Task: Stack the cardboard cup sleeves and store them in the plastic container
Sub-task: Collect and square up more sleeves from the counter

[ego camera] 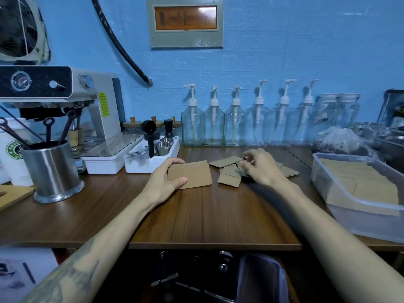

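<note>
A small stack of flat brown cardboard sleeves (pixel 194 174) lies on the wooden table, and my left hand (pixel 167 177) grips its left end, thumb on top. To its right, several loose sleeves (pixel 229 171) lie scattered in a heap. My right hand (pixel 260 166) is over that heap, fingers curled and pinching the edge of one sleeve; the hand is blurred. At the right edge stands the clear plastic container (pixel 323 189), with rows of sleeves (pixel 360 178) inside it.
A row of clear pump bottles (pixel 236 125) lines the blue wall behind the sleeves. A white tray of coffee tools (pixel 153 154), an espresso machine (pixel 65 101) and a steel utensil pot (pixel 52 169) stand at the left. The table's front edge (pixel 214 246) is near me.
</note>
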`<state>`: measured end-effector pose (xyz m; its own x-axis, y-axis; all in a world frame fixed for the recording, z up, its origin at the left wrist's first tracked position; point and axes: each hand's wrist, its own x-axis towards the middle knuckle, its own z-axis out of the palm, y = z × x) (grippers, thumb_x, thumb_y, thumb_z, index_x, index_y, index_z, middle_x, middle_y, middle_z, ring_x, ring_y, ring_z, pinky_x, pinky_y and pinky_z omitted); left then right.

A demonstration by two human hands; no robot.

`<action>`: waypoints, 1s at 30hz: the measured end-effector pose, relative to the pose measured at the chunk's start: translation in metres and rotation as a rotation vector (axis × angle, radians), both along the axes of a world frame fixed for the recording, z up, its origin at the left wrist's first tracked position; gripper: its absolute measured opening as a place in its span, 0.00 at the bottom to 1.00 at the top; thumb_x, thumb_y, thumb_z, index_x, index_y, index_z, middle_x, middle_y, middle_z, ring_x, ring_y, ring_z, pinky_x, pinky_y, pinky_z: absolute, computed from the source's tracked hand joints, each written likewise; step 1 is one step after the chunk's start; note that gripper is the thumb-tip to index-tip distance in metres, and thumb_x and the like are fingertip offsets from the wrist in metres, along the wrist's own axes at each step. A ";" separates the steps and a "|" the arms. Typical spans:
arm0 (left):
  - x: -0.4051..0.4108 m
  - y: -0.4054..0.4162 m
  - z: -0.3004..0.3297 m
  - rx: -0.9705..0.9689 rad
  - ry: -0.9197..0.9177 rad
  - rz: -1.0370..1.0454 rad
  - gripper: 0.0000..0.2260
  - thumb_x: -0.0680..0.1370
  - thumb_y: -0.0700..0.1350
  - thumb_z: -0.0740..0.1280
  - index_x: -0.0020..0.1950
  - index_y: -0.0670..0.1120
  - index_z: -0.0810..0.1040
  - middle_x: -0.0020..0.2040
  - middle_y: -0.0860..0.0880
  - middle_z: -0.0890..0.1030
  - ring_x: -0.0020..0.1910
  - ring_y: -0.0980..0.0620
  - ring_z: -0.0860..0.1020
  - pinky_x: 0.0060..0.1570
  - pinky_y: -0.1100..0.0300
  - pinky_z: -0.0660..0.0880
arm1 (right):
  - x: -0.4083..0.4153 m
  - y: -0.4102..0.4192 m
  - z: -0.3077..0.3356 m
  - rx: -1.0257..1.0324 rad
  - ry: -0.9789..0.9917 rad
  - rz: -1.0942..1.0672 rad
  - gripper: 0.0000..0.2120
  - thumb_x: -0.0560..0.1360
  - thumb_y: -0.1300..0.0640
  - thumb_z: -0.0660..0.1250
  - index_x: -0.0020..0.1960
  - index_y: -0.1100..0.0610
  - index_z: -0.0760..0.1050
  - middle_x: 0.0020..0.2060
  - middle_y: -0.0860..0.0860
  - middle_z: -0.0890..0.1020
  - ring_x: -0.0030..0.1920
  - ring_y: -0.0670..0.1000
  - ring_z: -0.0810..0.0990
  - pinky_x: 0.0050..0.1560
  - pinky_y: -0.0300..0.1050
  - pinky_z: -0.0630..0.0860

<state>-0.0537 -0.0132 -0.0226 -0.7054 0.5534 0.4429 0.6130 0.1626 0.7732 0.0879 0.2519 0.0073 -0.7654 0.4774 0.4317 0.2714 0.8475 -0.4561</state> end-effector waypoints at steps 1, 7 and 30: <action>-0.001 0.001 0.000 0.003 -0.004 0.010 0.19 0.72 0.42 0.76 0.60 0.55 0.75 0.56 0.57 0.78 0.57 0.54 0.76 0.62 0.55 0.73 | -0.004 0.007 0.001 0.032 -0.020 -0.079 0.19 0.78 0.46 0.66 0.66 0.53 0.75 0.62 0.55 0.76 0.62 0.57 0.74 0.63 0.55 0.72; -0.004 0.001 -0.003 -0.038 0.011 -0.005 0.20 0.73 0.43 0.75 0.60 0.56 0.73 0.56 0.58 0.77 0.57 0.54 0.76 0.61 0.55 0.73 | -0.027 0.021 -0.008 0.146 -0.235 -0.396 0.31 0.75 0.31 0.59 0.64 0.55 0.75 0.65 0.61 0.73 0.65 0.62 0.68 0.64 0.58 0.66; -0.004 0.002 -0.003 -0.048 0.022 -0.049 0.23 0.72 0.40 0.76 0.63 0.55 0.75 0.58 0.56 0.78 0.57 0.54 0.76 0.61 0.57 0.73 | -0.009 0.013 -0.015 0.008 -0.119 -0.429 0.25 0.73 0.45 0.61 0.65 0.58 0.72 0.64 0.62 0.74 0.64 0.64 0.69 0.65 0.58 0.64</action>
<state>-0.0578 -0.0111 -0.0256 -0.6676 0.6079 0.4298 0.6377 0.1689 0.7515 0.0790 0.2646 -0.0077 -0.5433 0.7595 0.3579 0.6496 0.6503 -0.3940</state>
